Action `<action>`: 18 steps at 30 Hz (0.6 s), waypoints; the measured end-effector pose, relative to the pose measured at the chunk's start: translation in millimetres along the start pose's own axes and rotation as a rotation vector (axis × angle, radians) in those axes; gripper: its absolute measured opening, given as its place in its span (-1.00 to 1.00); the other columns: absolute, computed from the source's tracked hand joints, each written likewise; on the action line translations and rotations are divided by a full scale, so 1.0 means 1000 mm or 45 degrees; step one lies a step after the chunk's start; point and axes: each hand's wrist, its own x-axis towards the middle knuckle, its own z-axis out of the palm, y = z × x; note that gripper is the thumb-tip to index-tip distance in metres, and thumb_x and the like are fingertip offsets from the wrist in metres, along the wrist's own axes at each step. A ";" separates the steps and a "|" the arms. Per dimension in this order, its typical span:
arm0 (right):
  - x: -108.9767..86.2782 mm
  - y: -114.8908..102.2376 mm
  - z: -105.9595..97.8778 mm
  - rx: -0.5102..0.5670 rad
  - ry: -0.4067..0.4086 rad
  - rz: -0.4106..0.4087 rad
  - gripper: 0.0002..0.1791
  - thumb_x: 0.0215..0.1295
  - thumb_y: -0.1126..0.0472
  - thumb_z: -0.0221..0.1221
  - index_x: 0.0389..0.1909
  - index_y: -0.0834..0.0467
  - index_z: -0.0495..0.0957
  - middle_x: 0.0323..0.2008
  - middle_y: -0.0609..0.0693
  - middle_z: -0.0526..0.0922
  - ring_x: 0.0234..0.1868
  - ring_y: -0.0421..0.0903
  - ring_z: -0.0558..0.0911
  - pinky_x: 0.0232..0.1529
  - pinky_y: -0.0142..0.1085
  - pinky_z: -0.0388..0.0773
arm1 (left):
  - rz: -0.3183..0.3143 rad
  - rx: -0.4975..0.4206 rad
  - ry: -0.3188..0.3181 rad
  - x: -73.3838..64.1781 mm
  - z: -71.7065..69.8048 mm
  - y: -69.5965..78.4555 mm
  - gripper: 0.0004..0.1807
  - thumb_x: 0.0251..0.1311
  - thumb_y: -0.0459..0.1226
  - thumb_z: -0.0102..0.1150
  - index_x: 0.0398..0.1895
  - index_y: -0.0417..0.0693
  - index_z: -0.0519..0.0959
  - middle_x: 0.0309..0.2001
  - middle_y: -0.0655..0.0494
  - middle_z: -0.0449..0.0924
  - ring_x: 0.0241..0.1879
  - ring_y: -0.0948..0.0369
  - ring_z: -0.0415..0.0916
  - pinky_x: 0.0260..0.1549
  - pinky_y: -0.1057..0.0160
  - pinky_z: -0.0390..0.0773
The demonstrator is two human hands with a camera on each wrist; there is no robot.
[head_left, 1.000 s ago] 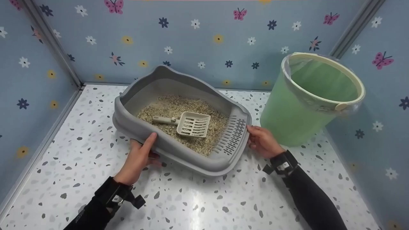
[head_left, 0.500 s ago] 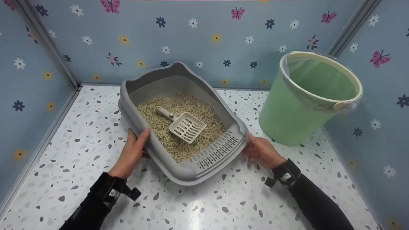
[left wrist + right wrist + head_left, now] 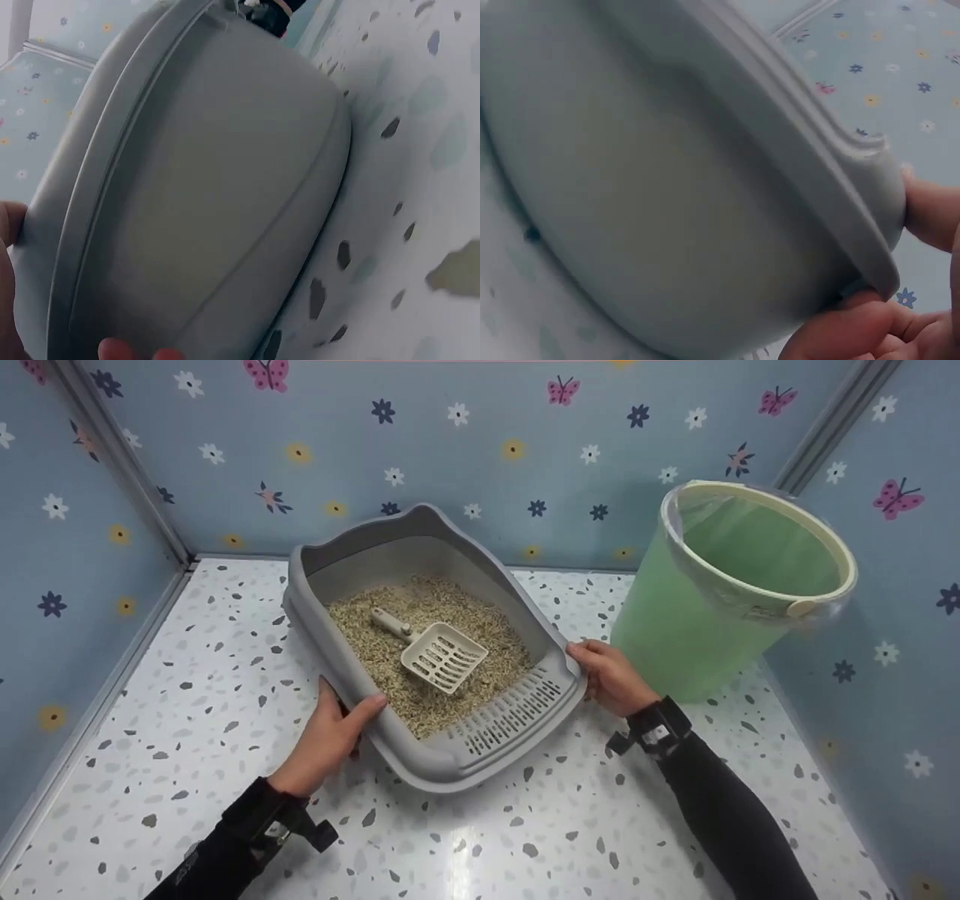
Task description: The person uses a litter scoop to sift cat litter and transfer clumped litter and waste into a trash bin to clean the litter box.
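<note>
A grey plastic litter box (image 3: 427, 757) stands at an angle on the speckled surface, its slotted low end towards me and to the right. Inside, a beige slotted litter scoop (image 3: 430, 651) lies on the grainy litter (image 3: 360, 641), its handle pointing to the back left. My left hand (image 3: 322, 742) grips the near left side, thumb over the rim; its fingertips (image 3: 116, 349) show against the outer wall in the left wrist view. At the right front corner my right hand (image 3: 613, 679) pinches the rim, thumb on top and fingers (image 3: 855, 326) underneath, seen in the right wrist view.
A green bin (image 3: 660, 630) with a cream ring and a clear plastic liner (image 3: 742, 607) stands close to the right of the box. Blue panels with flowers and butterflies (image 3: 450, 450) enclose the back and both sides.
The litter box has turned clockwise, its slotted end swinging towards me. My left hand has shifted along the rim towards the front; my right hand sits slightly further back than half a second ago.
</note>
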 end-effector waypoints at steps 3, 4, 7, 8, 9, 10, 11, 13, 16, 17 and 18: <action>-0.008 0.000 0.003 0.042 -0.014 0.022 -0.86 0.74 0.20 0.13 -0.09 0.18 0.52 -0.41 0.03 0.77 -0.60 -0.21 0.59 -0.65 -0.44 0.34 | -0.063 0.013 -0.023 0.006 -0.008 -0.001 0.29 0.56 0.19 0.30 0.83 0.34 -0.57 0.04 -0.21 0.60 -0.18 0.04 0.60 -0.16 0.07 0.72; -0.010 0.001 0.005 0.044 -0.018 0.028 -0.87 0.73 0.21 0.13 -0.09 0.18 0.51 -0.41 0.02 0.77 -0.60 -0.23 0.57 -0.64 -0.45 0.32 | -0.082 0.017 -0.024 0.009 -0.012 -0.001 0.28 0.56 0.20 0.29 0.82 0.36 -0.58 -0.05 -0.18 0.59 -0.34 0.08 0.51 -0.35 0.11 0.65; -0.019 0.002 0.012 0.027 -0.029 0.051 -0.85 0.71 0.19 0.17 -0.11 0.17 0.46 -0.42 0.00 0.74 -0.60 -0.24 0.52 -0.63 -0.45 0.29 | -0.083 0.041 -0.047 0.020 -0.025 -0.001 0.25 0.60 0.18 0.23 0.81 0.32 -0.61 0.32 -0.37 0.53 -0.32 0.06 0.55 -0.37 0.11 0.65; -0.023 0.003 0.015 0.020 -0.030 0.059 -0.83 0.70 0.19 0.18 -0.11 0.17 0.44 -0.41 -0.01 0.72 -0.60 -0.24 0.51 -0.63 -0.46 0.29 | -0.069 0.045 -0.056 0.024 -0.030 -0.001 0.23 0.61 0.17 0.22 0.81 0.32 -0.59 0.52 -0.41 0.37 -0.22 0.02 0.61 -0.29 0.11 0.70; -0.026 0.003 0.018 0.010 -0.033 0.066 -0.82 0.69 0.18 0.19 -0.12 0.18 0.42 -0.42 -0.02 0.70 -0.59 -0.24 0.51 -0.62 -0.45 0.29 | -0.046 0.041 -0.069 0.029 -0.034 -0.002 0.20 0.63 0.14 0.20 0.82 0.32 -0.57 0.66 -0.39 0.18 -0.10 -0.04 0.66 -0.18 0.08 0.75; -0.030 0.004 0.021 -0.001 -0.035 0.077 -0.79 0.69 0.17 0.21 -0.12 0.18 0.40 -0.42 -0.04 0.67 -0.58 -0.24 0.50 -0.62 -0.45 0.31 | -0.025 0.039 -0.083 0.034 -0.039 -0.002 0.17 0.64 0.12 0.18 0.83 0.32 -0.54 0.73 -0.37 0.04 0.02 -0.12 0.68 -0.08 0.02 0.78; -0.034 0.005 0.024 -0.014 -0.039 0.089 -0.76 0.68 0.16 0.23 -0.12 0.18 0.38 -0.41 -0.04 0.66 -0.56 -0.23 0.51 -0.61 -0.45 0.33 | -0.005 0.030 -0.102 0.038 -0.043 -0.004 0.14 0.65 0.10 0.17 0.84 0.32 -0.53 0.78 -0.34 -0.12 0.18 -0.20 0.64 0.04 -0.05 0.78; -0.041 0.006 0.030 -0.027 -0.049 0.117 -0.73 0.67 0.14 0.26 -0.11 0.18 0.37 -0.39 -0.04 0.65 -0.54 -0.22 0.52 -0.60 -0.45 0.36 | 0.008 0.002 -0.140 0.047 -0.051 -0.007 0.12 0.67 0.07 0.14 0.83 0.33 -0.52 0.80 -0.34 -0.24 0.46 -0.32 0.44 0.30 -0.20 0.66; -0.052 0.008 0.034 -0.059 -0.095 0.148 -0.69 0.64 0.10 0.30 -0.08 0.18 0.38 -0.36 -0.03 0.69 -0.52 -0.21 0.54 -0.58 -0.44 0.40 | 0.003 0.035 -0.140 0.054 -0.056 -0.011 0.08 0.69 0.09 0.06 0.82 0.26 -0.54 0.81 -0.24 -0.42 0.71 -0.27 -0.01 0.59 -0.24 0.29; -0.054 0.008 0.035 -0.067 -0.115 0.154 -0.71 0.65 0.10 0.30 -0.07 0.17 0.40 -0.34 -0.02 0.72 -0.51 -0.21 0.55 -0.57 -0.44 0.41 | -0.002 0.055 -0.130 0.054 -0.056 -0.010 0.08 0.70 0.11 0.04 0.81 0.21 -0.55 0.81 -0.17 -0.51 0.76 -0.21 -0.18 0.66 -0.21 0.13; -0.055 0.008 0.034 -0.070 -0.129 0.154 -0.73 0.65 0.11 0.29 -0.08 0.17 0.42 -0.35 -0.02 0.72 -0.51 -0.21 0.55 -0.57 -0.44 0.42 | -0.004 0.085 -0.116 0.053 -0.054 -0.009 0.08 0.71 0.13 0.02 0.81 0.16 -0.56 0.80 -0.14 -0.55 0.77 -0.16 -0.30 0.70 -0.17 -0.01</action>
